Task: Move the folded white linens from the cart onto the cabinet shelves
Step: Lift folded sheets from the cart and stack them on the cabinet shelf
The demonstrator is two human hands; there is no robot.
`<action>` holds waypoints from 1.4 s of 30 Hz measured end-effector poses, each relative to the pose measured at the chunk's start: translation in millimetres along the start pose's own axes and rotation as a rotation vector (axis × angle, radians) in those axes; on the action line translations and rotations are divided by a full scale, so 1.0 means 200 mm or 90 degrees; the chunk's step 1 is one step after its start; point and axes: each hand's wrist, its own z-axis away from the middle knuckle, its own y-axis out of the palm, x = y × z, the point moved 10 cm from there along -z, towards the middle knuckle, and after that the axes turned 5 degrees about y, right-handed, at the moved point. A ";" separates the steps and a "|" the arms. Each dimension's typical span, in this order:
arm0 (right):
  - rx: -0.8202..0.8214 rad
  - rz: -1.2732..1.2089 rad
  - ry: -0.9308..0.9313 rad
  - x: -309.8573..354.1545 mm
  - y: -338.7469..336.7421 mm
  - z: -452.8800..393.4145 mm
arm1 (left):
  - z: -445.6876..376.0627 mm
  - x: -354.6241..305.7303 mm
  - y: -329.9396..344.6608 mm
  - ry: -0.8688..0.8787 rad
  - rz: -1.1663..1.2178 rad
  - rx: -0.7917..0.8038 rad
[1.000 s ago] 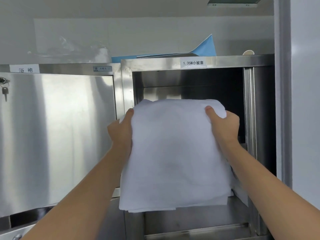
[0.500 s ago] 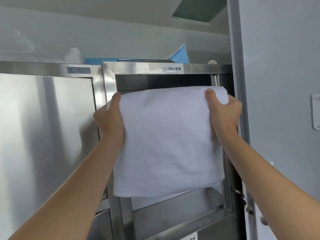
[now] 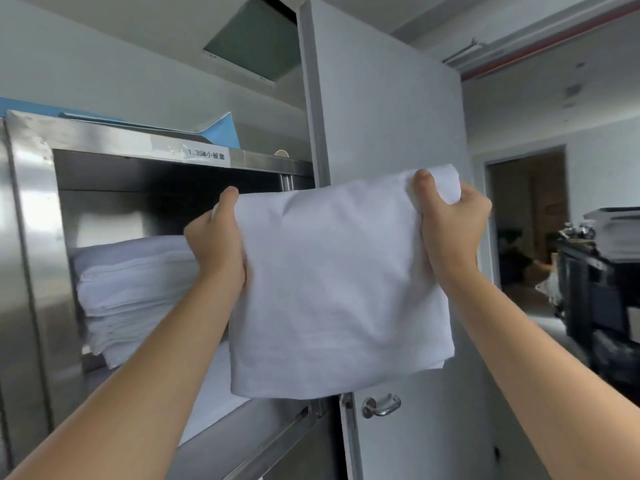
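- Folded white cloth linen (image 3: 339,289), centre of frame, held up in the air by both hands; hangs down flat from its top edge, lower corner sagging at right.
- Left hand (image 3: 216,252), centre-left: thumb up along the linen's left edge, remaining fingers wrapped behind the cloth, gripping it.
- Right hand (image 3: 450,230), upper right of centre: fingers curled tight, bunching the linen's top right corner.
- Stainless steel cabinet (image 3: 31,216) fills the left side; its open compartment sits behind the left hand.
- Stack of folded white linens (image 3: 128,289) lies on the shelf inside that compartment, left of centre. The held linen overlaps its right part in view; touching or not, cannot tell.
- White paper label with printed text (image 3: 206,154) on the cabinet's top rail.
- Blue sheet (image 3: 221,129) lies on top of the cabinet, upper left.
- Grey door panel with a metal ring handle (image 3: 381,405), lower centre-right.
- Dark cart-like unit (image 3: 595,289), far right, blurred.
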 end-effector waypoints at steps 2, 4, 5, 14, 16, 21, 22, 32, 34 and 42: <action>-0.020 0.025 -0.029 0.07 -0.14 -0.05 | 0.08 0.05 0.13 -0.018 0.009 0.029; -0.038 0.046 -0.057 0.15 -0.28 -0.09 | 0.17 0.09 0.28 -0.036 0.030 0.057; -0.050 0.061 -0.067 0.18 -0.35 -0.11 | 0.21 0.10 0.35 -0.046 0.043 0.071; -0.135 0.175 -0.128 0.50 -0.98 -0.32 | 0.69 0.13 0.94 -0.142 0.138 0.155; -0.137 0.196 -0.150 0.58 -1.09 -0.36 | 0.81 0.13 1.06 -0.157 0.155 0.173; -0.193 0.265 -0.191 0.77 -1.41 -0.39 | 1.12 0.13 1.34 -0.202 0.205 0.219; -0.197 0.273 -0.196 0.80 -1.45 -0.39 | 1.16 0.14 1.37 -0.206 0.207 0.217; -0.325 0.414 -0.270 1.07 -1.94 -0.34 | 1.72 0.20 1.90 -0.326 0.269 0.365; -0.365 0.460 -0.297 1.14 -2.01 -0.30 | 1.84 0.19 2.00 -0.328 0.297 0.409; -0.512 0.580 -0.365 1.36 -2.16 -0.10 | 2.25 0.13 2.36 -0.394 0.390 0.569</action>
